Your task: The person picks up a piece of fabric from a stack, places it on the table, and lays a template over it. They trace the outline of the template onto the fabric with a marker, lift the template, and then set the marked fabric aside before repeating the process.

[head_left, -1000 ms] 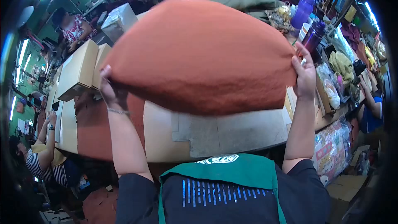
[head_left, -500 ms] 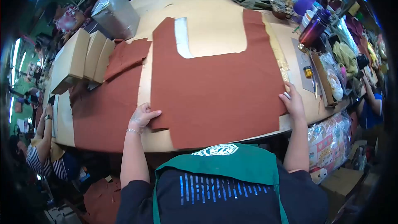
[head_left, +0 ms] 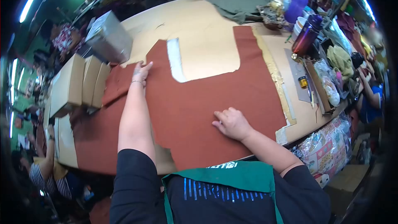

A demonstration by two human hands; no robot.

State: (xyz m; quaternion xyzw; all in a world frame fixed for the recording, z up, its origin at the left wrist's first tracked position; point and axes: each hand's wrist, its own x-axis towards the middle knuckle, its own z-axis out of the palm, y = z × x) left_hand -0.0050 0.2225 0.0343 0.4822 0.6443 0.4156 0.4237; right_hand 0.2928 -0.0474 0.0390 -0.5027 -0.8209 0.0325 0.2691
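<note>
A rust-red cut fabric piece (head_left: 207,108) with a deep U-shaped cutout lies flat on the table in front of me. My left hand (head_left: 141,73) reaches forward to its upper left edge, fingers stretched and thumb apart. Over the middle of the same piece is my right hand (head_left: 234,124), loosely bent, with thumb and forefinger apart and nothing between them. A white strip (head_left: 175,60) shows along the left side of the cutout. Yellowish pattern-like edging (head_left: 270,64) shows from under the right side. More rust-red fabric (head_left: 99,132) spreads to the left.
Cardboard boxes (head_left: 68,85) rest on the left fabric, with a grey wrapped box (head_left: 110,37) behind. Olive cloth (head_left: 240,6) lies at the far side. At right stand a purple bottle (head_left: 297,3), a dark flask (head_left: 307,35) and a tray (head_left: 318,83). Other people work at both sides.
My left hand has moved forward along the fabric's left edge. My right hand has left the lower right edge and come inward over the middle. The view has shifted.
</note>
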